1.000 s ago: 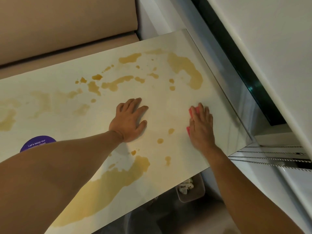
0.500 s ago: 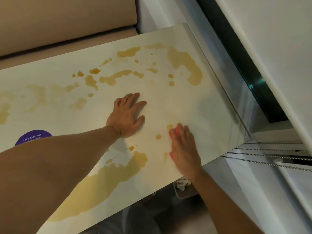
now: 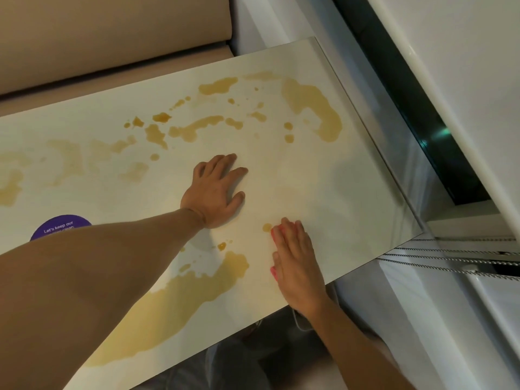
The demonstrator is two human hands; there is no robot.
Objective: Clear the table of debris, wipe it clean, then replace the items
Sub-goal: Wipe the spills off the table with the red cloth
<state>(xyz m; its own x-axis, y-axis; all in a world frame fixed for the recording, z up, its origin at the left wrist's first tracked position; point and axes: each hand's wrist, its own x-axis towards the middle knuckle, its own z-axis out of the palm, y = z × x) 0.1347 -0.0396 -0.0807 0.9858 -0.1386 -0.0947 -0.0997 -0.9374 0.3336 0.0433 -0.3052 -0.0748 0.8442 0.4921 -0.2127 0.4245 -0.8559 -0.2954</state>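
Counter (image 3: 337,175), pale and glossy, bearing amber liquid spills (image 3: 180,299) in pools and droplets across its surface, a round purple sticker (image 3: 60,227) near the left, a left hand (image 3: 216,192) lying flat, and a right hand (image 3: 295,266) pressing a pink cloth (image 3: 277,230).

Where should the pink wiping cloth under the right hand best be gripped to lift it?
At the pink wiping cloth's left edge, coming from the left: only slivers show past the right hand, which presses it flat on the pale spill-stained table. Curl the fingers inward to bunch it, probably.
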